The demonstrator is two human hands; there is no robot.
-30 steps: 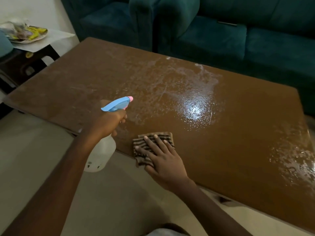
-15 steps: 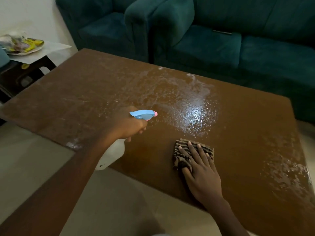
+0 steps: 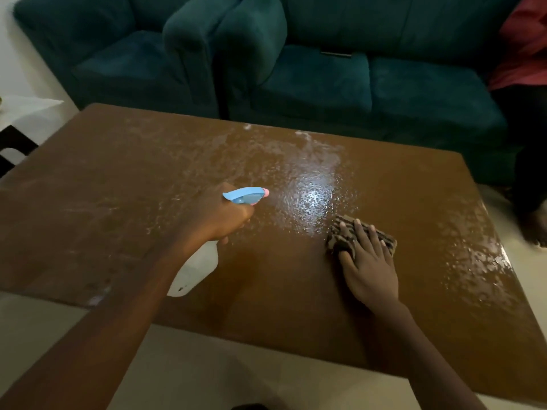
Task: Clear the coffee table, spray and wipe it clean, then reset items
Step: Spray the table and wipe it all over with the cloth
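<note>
A: The cloth (image 3: pixel 344 236) sits further right on the coffee table (image 3: pixel 281 294) now!
B: Right hand (image 3: pixel 368 263) flat on it, fingers spread. The wet patch (image 3: pixel 310 196) lies just beyond, leftward. Left hand (image 3: pixel 219 217) grips the spray bottle (image 3: pixel 196 270), nozzle aimed there.

A home living room: teal sofa (image 3: pixel 370 84) behind a brown coffee table (image 3: pixel 118 187).

The brown wood-look coffee table top (image 3: pixel 281 306) is smooth, glossy and beaded where wet, duller at its left. The brown striped woven cloth (image 3: pixel 336 232) looks coarse, the white spray bottle with blue trigger head (image 3: pixel 196 270) is matt plastic, and the teal sofa (image 3: pixel 313 84) is plush, velvety fabric.
</note>
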